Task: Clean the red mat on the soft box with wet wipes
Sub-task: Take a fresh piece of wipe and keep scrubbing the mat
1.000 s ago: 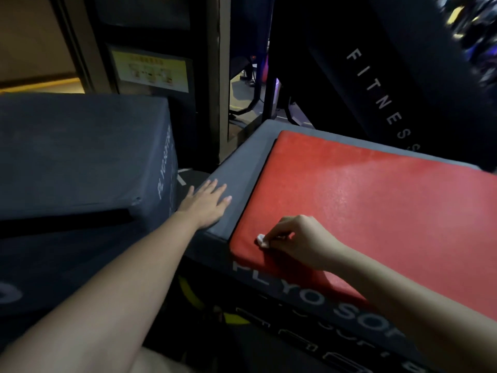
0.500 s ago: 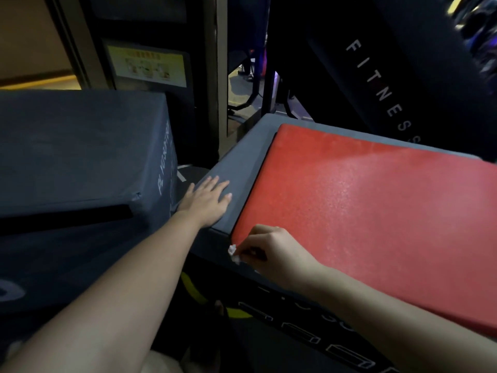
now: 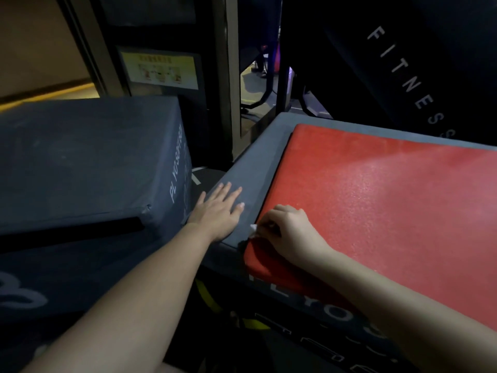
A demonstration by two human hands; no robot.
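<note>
A red mat (image 3: 382, 200) covers the top of a dark grey soft box (image 3: 258, 157) on the right. My right hand (image 3: 287, 230) is curled on the mat's near left edge and grips a small white wet wipe (image 3: 253, 230), of which only a corner shows past my fingers. My left hand (image 3: 219, 211) lies flat, fingers straight, on the box's bare grey strip just left of the mat.
A second dark soft box (image 3: 86, 162) stands close on the left, stacked on another. Behind are a metal post (image 3: 231, 76), a yellow instruction label (image 3: 161, 67) and a black slanted panel marked FITNESS (image 3: 403, 76).
My right hand with the wipe slid left and towards me along the mat's near edge, then back up a little onto the left edge. My left hand has stayed flat in place.
</note>
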